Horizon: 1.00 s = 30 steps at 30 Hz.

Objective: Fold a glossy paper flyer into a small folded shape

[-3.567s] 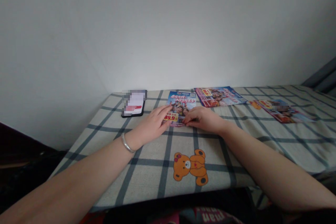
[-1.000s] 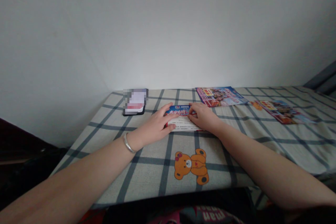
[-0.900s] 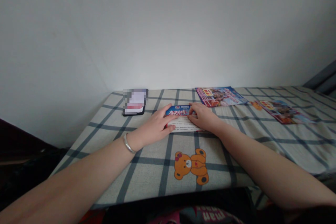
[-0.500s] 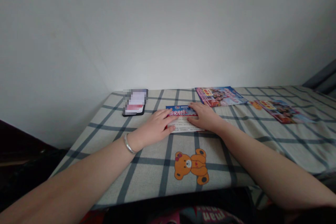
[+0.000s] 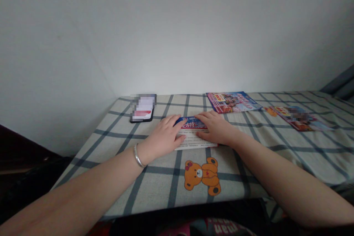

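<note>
A printed leaflet, with a blue and red band at its far side and lines of small text on white, lies on the checked tablecloth in front of me. Resting on its left part is my left hand, fingers spread and palm down, a silver bangle at the wrist. My right hand lies over its right part, fingers stretched out flat. Parts of the leaflet are hidden under both hands.
A phone with a lit, blurred screen lies at the back left. Two colourful leaflets lie flat to the right, one near the wall, the other farther right. A bear print decorates the cloth near its front edge.
The leaflet has shifted slightly toward me under both hands. My left hand now covers more of its left part. The phone and the other leaflets stay where they were.
</note>
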Available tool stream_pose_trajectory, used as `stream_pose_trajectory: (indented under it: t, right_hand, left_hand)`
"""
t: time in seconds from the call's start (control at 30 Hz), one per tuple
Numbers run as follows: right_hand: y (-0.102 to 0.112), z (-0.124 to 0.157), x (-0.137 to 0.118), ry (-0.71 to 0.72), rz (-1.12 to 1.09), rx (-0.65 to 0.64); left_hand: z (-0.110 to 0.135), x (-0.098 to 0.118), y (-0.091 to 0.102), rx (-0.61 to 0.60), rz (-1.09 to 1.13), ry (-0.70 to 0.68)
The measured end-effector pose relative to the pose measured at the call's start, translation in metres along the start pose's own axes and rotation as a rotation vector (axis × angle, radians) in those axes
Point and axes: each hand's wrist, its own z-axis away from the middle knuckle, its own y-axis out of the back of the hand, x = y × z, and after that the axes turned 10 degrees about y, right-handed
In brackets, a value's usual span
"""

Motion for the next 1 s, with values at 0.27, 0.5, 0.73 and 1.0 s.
stream_pose_trajectory:
  t: [0.27,0.5,0.73,1.0]
  right_hand:
    - [-0.008,-0.002,0.012,-0.037,-0.082,0.054]
    - [-0.014,-0.002,0.016,-0.058,-0.097,0.103]
    - [-0.023,-0.005,0.023,-0.076,-0.028,0.132]
    - [-0.012,-0.006,0.019,-0.058,0.018,0.08]
  left_hand:
    - [-0.003,-0.013,-0.011,-0.028,-0.008,0.074]
    - [-0.006,-0.01,-0.003,-0.001,0.018,0.039]
    - [-0.005,-0.012,-0.008,0.021,0.107,0.161]
    - [-0.008,-0.009,0.001,0.008,0.138,0.06]
